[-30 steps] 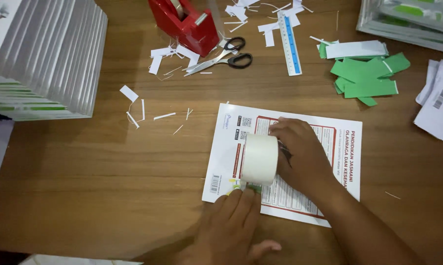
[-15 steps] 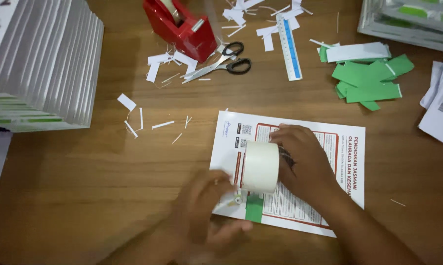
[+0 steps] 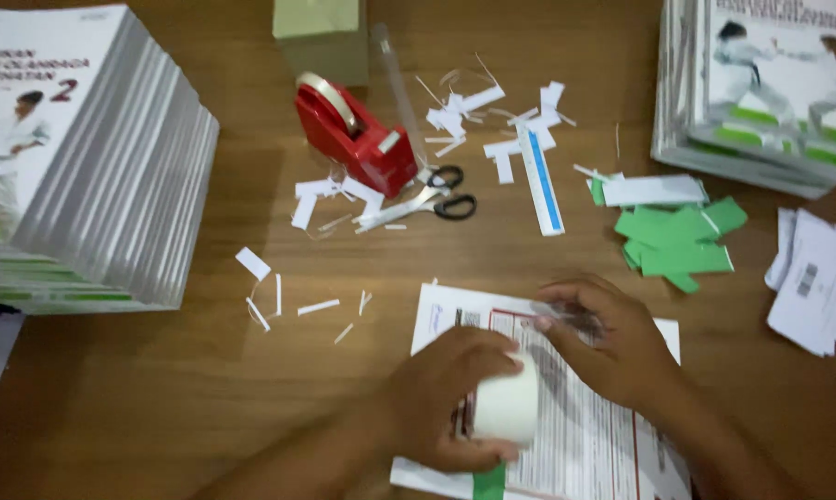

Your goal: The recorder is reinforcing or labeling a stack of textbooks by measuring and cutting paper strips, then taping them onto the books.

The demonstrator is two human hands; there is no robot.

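Over on the far left we see a tall stack of books (image 3: pixel 94 167) with white page edges, sitting on the brown wooden tabletop (image 3: pixel 159 407). Moving right, small white paper scraps (image 3: pixel 279 296) lie scattered on the wood, and above them a red tape dispenser (image 3: pixel 358 139) stands in front of a pale green box (image 3: pixel 321 37), with black-handled scissors (image 3: pixel 436 199) just beside the dispenser. Now to the action: our left hand (image 3: pixel 446 403) is curled tight around a white roll of tape (image 3: pixel 508 407), fingers clamped on it, holding it over the printed white sheet (image 3: pixel 585 435) at the bottom centre, where a green strip (image 3: pixel 489 483) peeks out at the sheet's lower edge. Our right hand (image 3: pixel 612 347) sits just to the right, on the same sheet, thumb and forefinger pinched together near the sheet's top edge; whether they grip a tape end, we cannot tell through the blur. Further up lies a white ruler with a blue stripe (image 3: pixel 540 181) among more white cuttings. To the right, a pile of green paper pieces (image 3: pixel 682 241), then loose white slips (image 3: pixel 811 278), and another stack of books (image 3: pixel 761 83) in the top right corner.
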